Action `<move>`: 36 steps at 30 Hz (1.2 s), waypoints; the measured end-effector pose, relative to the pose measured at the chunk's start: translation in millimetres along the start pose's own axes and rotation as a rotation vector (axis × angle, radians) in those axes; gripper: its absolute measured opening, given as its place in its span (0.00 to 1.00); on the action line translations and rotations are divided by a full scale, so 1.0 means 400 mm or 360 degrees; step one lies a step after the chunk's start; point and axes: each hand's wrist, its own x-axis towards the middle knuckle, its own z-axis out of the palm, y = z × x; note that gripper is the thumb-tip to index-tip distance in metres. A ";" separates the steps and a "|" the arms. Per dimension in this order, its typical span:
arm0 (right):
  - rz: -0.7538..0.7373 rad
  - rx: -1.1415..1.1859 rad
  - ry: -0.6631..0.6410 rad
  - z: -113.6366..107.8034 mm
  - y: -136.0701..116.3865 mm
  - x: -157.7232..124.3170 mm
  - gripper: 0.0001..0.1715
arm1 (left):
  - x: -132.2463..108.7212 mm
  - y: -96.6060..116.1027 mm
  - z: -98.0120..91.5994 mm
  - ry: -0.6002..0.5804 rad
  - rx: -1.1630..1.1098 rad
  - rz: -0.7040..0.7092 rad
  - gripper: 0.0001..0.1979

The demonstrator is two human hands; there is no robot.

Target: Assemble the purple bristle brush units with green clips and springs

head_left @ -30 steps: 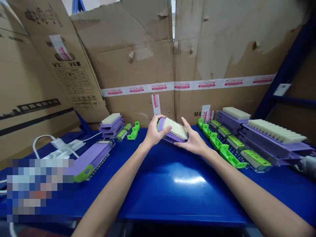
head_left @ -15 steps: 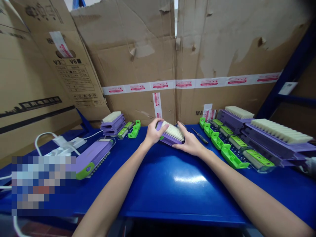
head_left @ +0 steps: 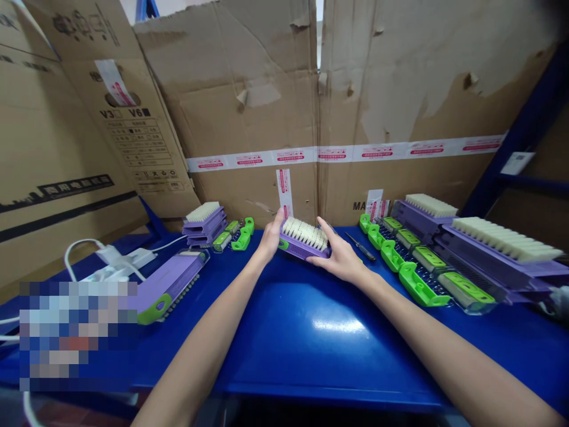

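Note:
A purple brush [head_left: 304, 238] with cream bristles facing up and a green part at its left end is at the middle of the blue table, tilted down to the right. My left hand [head_left: 270, 238] is against its left end, thumb upright along the edge and the other fingers mostly hidden behind. My right hand [head_left: 340, 252] grips the right end, with thumb on the near side and fingers at the far side. A dark-handled screwdriver [head_left: 362, 247] lies just right of my right hand.
Green brackets [head_left: 391, 256] and green-topped clear pieces [head_left: 429, 259] line the right. Stacked purple brush bodies stand at right [head_left: 480, 261] and left [head_left: 204, 225]. A purple-green unit [head_left: 173, 281] and a white power strip [head_left: 118, 261] lie left. Cardboard [head_left: 249, 118] walls the back.
My left thumb has moved off the bristles to the left end of the brush, uncovering more bristles. My right hand keeps its hold. The view has shifted slightly.

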 end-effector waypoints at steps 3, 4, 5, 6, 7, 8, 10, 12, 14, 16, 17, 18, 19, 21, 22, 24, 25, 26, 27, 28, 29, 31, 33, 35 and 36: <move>-0.0018 -0.0008 -0.0007 -0.001 -0.001 0.000 0.57 | 0.005 -0.011 0.000 0.0013 -0.0008 -0.0031 0.34; -0.0026 -0.0015 -0.0009 0.000 -0.001 0.000 0.57 | 0.006 -0.012 -0.002 0.0029 -0.0006 -0.0034 0.34; -0.0037 -0.0024 -0.0009 0.000 -0.002 0.000 0.57 | 0.006 -0.012 -0.003 0.0049 -0.0007 -0.0035 0.34; -0.0047 -0.0034 -0.0006 0.001 -0.002 0.001 0.57 | 0.005 -0.011 -0.004 0.0069 -0.0014 -0.0032 0.33; -0.0056 -0.0042 0.0001 0.002 -0.003 0.001 0.58 | 0.004 -0.009 -0.005 0.0083 -0.0027 -0.0025 0.33; -0.0062 -0.0046 0.0007 0.002 -0.003 0.002 0.58 | 0.003 -0.007 -0.005 0.0088 -0.0043 -0.0014 0.32; -0.0066 -0.0041 0.0014 0.002 -0.003 0.002 0.58 | -0.001 -0.003 -0.005 0.0079 -0.0072 0.0012 0.31; -0.0055 -0.0021 0.0003 0.002 -0.003 0.002 0.58 | -0.004 0.000 -0.004 0.0073 -0.0082 0.0031 0.31; -0.0037 -0.0006 -0.0015 0.002 -0.003 0.000 0.57 | -0.005 0.001 -0.004 0.0090 -0.0068 0.0030 0.30; -0.0033 -0.0003 -0.0024 0.002 -0.005 0.000 0.56 | -0.004 0.001 -0.006 0.0119 -0.0035 0.0025 0.30; -0.0037 -0.0004 -0.0025 0.002 -0.005 -0.001 0.56 | -0.003 0.001 -0.007 0.0128 -0.0016 0.0025 0.31; -0.0043 -0.0006 -0.0025 0.002 -0.006 -0.001 0.56 | -0.002 0.001 -0.008 0.0129 0.0000 0.0026 0.31; -0.0047 -0.0006 -0.0025 0.001 -0.007 0.000 0.56 | -0.002 0.002 -0.009 0.0128 0.0011 0.0029 0.31; -0.0055 -0.0003 -0.0031 -0.001 -0.009 0.001 0.56 | 0.000 0.003 -0.009 0.0130 0.0019 0.0036 0.31; -0.0060 -0.0001 -0.0033 -0.002 -0.010 0.002 0.56 | 0.000 0.005 -0.009 0.0136 0.0019 0.0041 0.31; -0.0072 0.0001 -0.0021 -0.004 -0.012 0.004 0.55 | 0.001 0.009 -0.010 0.0162 0.0019 0.0058 0.31; -0.0078 0.0002 -0.0009 -0.005 -0.012 0.005 0.54 | 0.001 0.011 -0.010 0.0175 0.0018 0.0069 0.30; -0.0083 0.0002 0.0005 -0.005 -0.012 0.005 0.54 | 0.002 0.013 -0.010 0.0185 0.0014 0.0083 0.30; -0.0086 0.0004 0.0017 -0.005 -0.011 0.006 0.54 | 0.002 0.016 -0.010 0.0197 0.0008 0.0098 0.29; -0.0090 0.0007 0.0025 -0.005 -0.010 0.007 0.54 | 0.002 0.018 -0.009 0.0211 0.0002 0.0114 0.28; -0.0094 0.0011 0.0029 -0.005 -0.009 0.007 0.54 | 0.002 0.020 -0.008 0.0225 -0.0005 0.0128 0.28; -0.0102 0.0024 0.0034 -0.007 -0.006 0.007 0.54 | 0.001 0.025 -0.005 0.0255 -0.0015 0.0145 0.27; -0.0100 0.0052 0.0026 -0.014 -0.007 0.007 0.54 | -0.002 0.031 -0.001 0.0266 -0.0038 0.0139 0.26; -0.0082 0.0101 0.0011 -0.024 -0.010 0.007 0.54 | -0.005 0.037 0.002 0.0244 -0.0089 0.0121 0.26; -0.0070 0.0128 0.0003 -0.028 -0.012 0.007 0.55 | -0.007 0.040 0.003 0.0218 -0.0122 0.0110 0.25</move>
